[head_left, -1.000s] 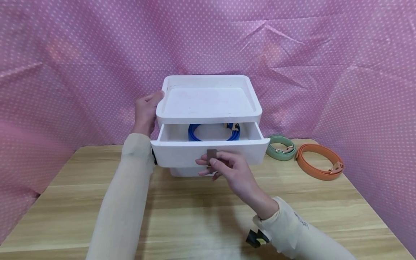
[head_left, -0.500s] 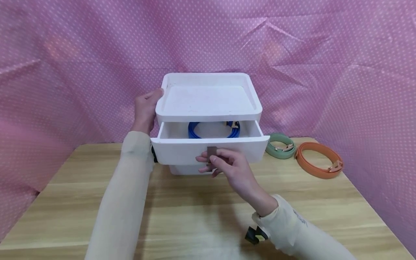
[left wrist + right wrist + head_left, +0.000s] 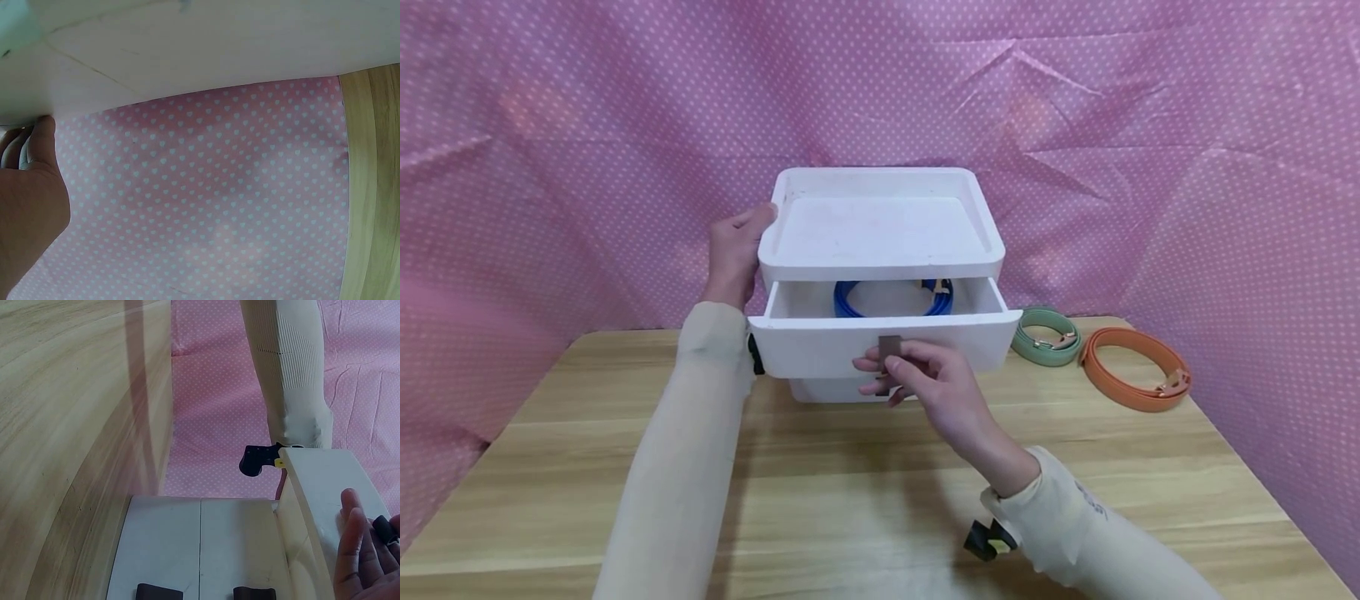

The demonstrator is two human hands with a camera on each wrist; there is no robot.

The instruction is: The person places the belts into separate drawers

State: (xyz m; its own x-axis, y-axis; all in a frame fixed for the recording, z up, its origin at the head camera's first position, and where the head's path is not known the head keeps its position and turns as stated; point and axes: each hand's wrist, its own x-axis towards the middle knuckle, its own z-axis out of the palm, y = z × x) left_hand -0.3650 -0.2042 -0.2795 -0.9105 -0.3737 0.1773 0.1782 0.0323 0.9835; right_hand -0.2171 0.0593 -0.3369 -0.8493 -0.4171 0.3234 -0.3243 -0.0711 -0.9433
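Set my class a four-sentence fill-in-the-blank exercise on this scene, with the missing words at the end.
1. The right hand pinches the ____ of the open drawer.
2. The coiled belt inside the drawer is ____ in colour.
3. The left hand touches the side of the drawer unit, which is ____ in colour.
4. On the table, the green belt lies ____ the drawer unit and the orange belt.

Missing words: handle; blue; white; between.
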